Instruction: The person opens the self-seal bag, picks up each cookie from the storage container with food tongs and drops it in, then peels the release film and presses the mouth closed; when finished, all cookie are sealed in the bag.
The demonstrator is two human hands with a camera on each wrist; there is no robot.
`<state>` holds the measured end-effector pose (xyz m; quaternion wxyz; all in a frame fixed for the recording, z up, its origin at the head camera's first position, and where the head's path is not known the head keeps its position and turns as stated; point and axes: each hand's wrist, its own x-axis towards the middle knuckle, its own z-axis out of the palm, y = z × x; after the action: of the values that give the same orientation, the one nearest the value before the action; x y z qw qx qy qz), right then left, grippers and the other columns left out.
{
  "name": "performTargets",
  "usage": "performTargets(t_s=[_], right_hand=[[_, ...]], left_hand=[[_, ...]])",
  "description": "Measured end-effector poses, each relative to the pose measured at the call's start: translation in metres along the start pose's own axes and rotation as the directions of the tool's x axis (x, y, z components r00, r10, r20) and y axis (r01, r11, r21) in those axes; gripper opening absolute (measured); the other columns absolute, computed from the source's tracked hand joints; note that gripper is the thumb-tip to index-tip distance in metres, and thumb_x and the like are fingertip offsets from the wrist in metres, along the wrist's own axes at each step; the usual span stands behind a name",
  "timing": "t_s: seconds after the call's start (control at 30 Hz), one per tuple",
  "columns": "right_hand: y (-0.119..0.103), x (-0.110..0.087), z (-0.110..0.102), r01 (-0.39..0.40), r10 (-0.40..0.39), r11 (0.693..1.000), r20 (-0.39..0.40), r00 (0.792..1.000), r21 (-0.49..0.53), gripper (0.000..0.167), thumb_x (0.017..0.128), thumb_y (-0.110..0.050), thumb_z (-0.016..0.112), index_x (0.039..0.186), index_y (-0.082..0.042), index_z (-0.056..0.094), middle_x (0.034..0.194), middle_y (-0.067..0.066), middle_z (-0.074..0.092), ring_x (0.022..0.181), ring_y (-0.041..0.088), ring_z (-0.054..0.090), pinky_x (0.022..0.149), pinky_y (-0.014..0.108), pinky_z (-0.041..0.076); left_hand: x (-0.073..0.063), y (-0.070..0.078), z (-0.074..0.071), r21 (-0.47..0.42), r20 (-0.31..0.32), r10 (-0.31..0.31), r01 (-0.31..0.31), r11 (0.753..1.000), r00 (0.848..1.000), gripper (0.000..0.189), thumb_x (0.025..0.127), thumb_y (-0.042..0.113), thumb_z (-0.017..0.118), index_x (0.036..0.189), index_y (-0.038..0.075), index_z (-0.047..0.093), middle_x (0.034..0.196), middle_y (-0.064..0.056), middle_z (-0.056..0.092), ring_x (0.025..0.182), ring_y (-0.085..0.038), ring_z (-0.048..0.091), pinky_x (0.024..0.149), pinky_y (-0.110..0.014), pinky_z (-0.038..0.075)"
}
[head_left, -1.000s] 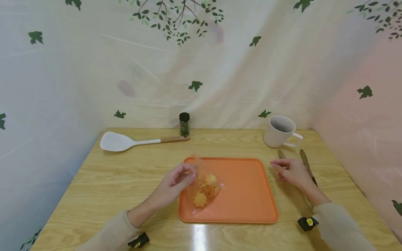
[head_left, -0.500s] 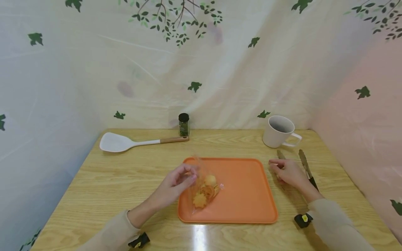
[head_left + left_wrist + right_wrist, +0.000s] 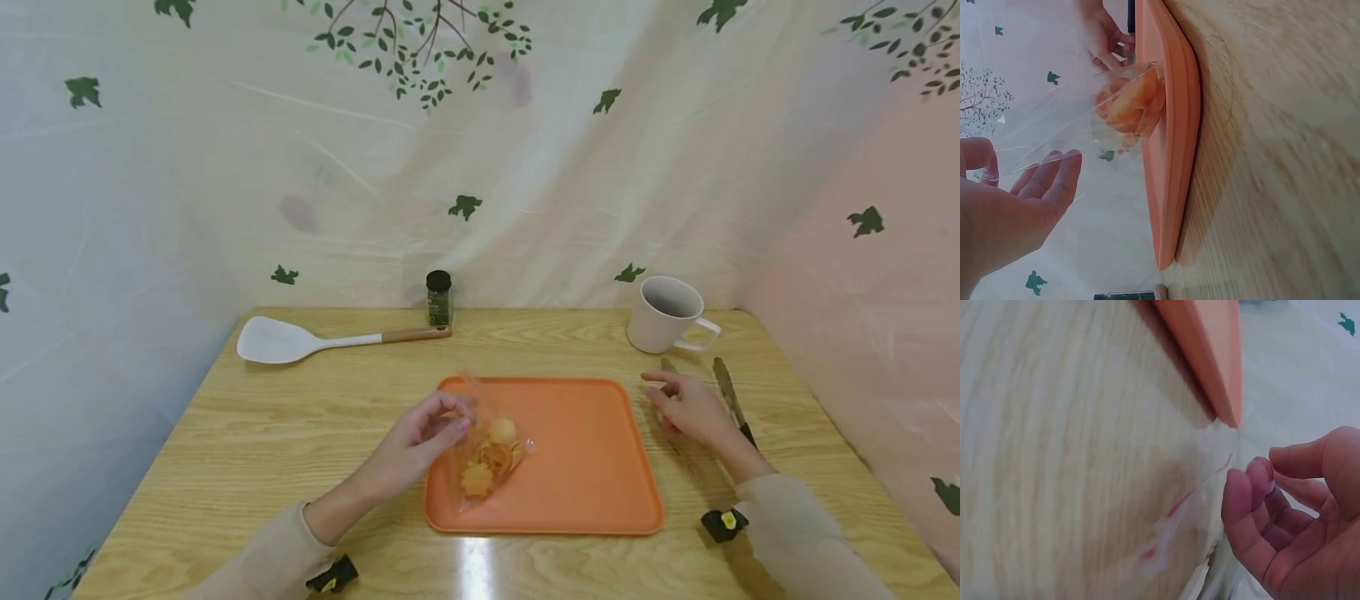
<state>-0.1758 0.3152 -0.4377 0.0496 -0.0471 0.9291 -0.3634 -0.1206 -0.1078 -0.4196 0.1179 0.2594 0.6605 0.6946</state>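
Note:
My left hand (image 3: 423,437) pinches the top of a clear plastic bag (image 3: 1063,122) that holds several yellow-orange cookies (image 3: 491,458). The bag's filled end rests on the left part of an orange tray (image 3: 585,458). Just right of the tray, my right hand (image 3: 686,408) hovers low over the table with loosely bent fingers, its index finger apart from the thumb. Below its fingertips, a thin clear plastic strip with red marks (image 3: 1175,509) shows in the right wrist view. A pair of tongs (image 3: 727,396) lies partly hidden beneath the right hand and forearm.
A white mug (image 3: 663,317) stands behind the right hand. At the back, a small dark-capped spice jar (image 3: 439,300) stands by the wooden handle of a white spatula (image 3: 277,340). A printed cloth (image 3: 360,183) hangs behind the table.
The fingers of my right hand have spread apart, with the index finger lifting, and the hand has shifted slightly left. My left hand keeps its pinch on the bag without moving.

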Motion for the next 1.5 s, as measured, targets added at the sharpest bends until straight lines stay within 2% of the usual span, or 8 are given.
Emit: performTargets(t_s=[0.2, 0.37, 0.5, 0.67, 0.87, 1.13, 1.3, 1.5], right_hand=[[-0.034, 0.000, 0.015, 0.173, -0.169, 0.980, -0.046, 0.985, 0.096, 0.038, 0.102, -0.018, 0.064, 0.136, 0.000, 0.063, 0.104, 0.016, 0.072, 0.083, 0.028, 0.069, 0.067, 0.028, 0.058], [-0.080, -0.003, 0.039, 0.339, -0.344, 0.891, -0.037, 0.938, 0.304, 0.042, 0.096, -0.011, 0.073, 0.135, -0.003, 0.063, 0.129, 0.015, 0.067, 0.115, 0.039, 0.064, 0.094, 0.033, 0.056], [-0.114, -0.010, 0.056, 0.406, -0.429, 0.816, -0.040, 0.902, 0.412, 0.046, 0.092, -0.008, 0.076, 0.136, -0.004, 0.063, 0.134, 0.011, 0.064, 0.121, 0.038, 0.061, 0.099, 0.045, 0.053], [-0.140, -0.015, 0.066, 0.425, -0.430, 0.786, -0.099, 0.898, 0.449, 0.043, 0.093, -0.010, 0.076, 0.135, -0.007, 0.064, 0.127, 0.007, 0.068, 0.115, 0.033, 0.066, 0.095, 0.041, 0.055], [-0.144, -0.014, 0.068, 0.387, -0.376, 0.789, -0.123, 0.919, 0.478, 0.029, 0.096, -0.011, 0.073, 0.124, -0.007, 0.071, 0.117, 0.009, 0.072, 0.108, 0.027, 0.069, 0.090, 0.028, 0.057], [-0.141, -0.015, 0.066, 0.402, -0.389, 0.750, -0.143, 0.910, 0.525, 0.017, 0.099, -0.007, 0.066, 0.114, -0.002, 0.073, 0.111, 0.014, 0.073, 0.098, 0.029, 0.072, 0.085, 0.035, 0.060], [-0.134, -0.016, 0.067, 0.416, -0.426, 0.713, -0.122, 0.897, 0.564, 0.023, 0.100, -0.003, 0.064, 0.122, 0.001, 0.067, 0.118, 0.018, 0.070, 0.105, 0.042, 0.068, 0.088, 0.037, 0.059], [-0.126, -0.017, 0.070, 0.352, -0.409, 0.743, -0.031, 0.912, 0.569, 0.036, 0.096, -0.008, 0.072, 0.131, -0.006, 0.065, 0.127, 0.013, 0.068, 0.119, 0.032, 0.063, 0.094, 0.032, 0.056]], left_hand=[[0.000, 0.001, 0.001, 0.029, 0.008, 0.010, -0.011, 1.000, 1.000, 0.013, 0.106, 0.011, 0.056, 0.111, 0.000, 0.054, 0.145, -0.028, 0.048, 0.130, -0.045, 0.052, 0.097, -0.035, 0.054], [0.003, 0.000, 0.001, -0.011, 0.047, 0.049, -0.049, 0.999, 0.998, 0.014, 0.107, 0.010, 0.052, 0.111, -0.004, 0.051, 0.145, -0.025, 0.051, 0.130, -0.045, 0.052, 0.102, -0.046, 0.051], [0.006, 0.000, 0.005, -0.049, 0.071, 0.078, -0.075, 0.996, 0.994, 0.015, 0.108, 0.009, 0.051, 0.112, -0.005, 0.050, 0.139, -0.026, 0.055, 0.127, -0.036, 0.057, 0.101, -0.051, 0.051], [0.008, 0.000, 0.010, -0.085, 0.102, 0.092, -0.083, 0.993, 0.991, 0.016, 0.108, 0.009, 0.051, 0.112, -0.006, 0.048, 0.131, -0.028, 0.058, 0.125, -0.028, 0.059, 0.099, -0.055, 0.051], [0.010, -0.001, 0.013, -0.150, 0.134, 0.113, -0.092, 0.984, 0.985, 0.018, 0.109, 0.008, 0.048, 0.113, -0.009, 0.045, 0.137, -0.031, 0.056, 0.127, -0.041, 0.056, 0.101, -0.056, 0.049], [0.012, 0.000, 0.016, -0.210, 0.151, 0.087, -0.054, 0.976, 0.985, 0.023, 0.110, 0.010, 0.045, 0.114, -0.013, 0.041, 0.142, -0.036, 0.049, 0.131, -0.045, 0.052, 0.103, -0.058, 0.046], [0.013, 0.000, 0.017, -0.220, 0.145, 0.097, -0.064, 0.973, 0.985, 0.024, 0.110, 0.009, 0.045, 0.114, -0.014, 0.040, 0.141, -0.029, 0.054, 0.128, -0.050, 0.052, 0.102, -0.066, 0.044], [0.014, 0.000, 0.018, -0.220, 0.143, 0.105, -0.072, 0.973, 0.984, 0.024, 0.110, 0.009, 0.045, 0.113, -0.014, 0.039, 0.141, -0.037, 0.049, 0.127, -0.054, 0.051, 0.100, -0.068, 0.043]])
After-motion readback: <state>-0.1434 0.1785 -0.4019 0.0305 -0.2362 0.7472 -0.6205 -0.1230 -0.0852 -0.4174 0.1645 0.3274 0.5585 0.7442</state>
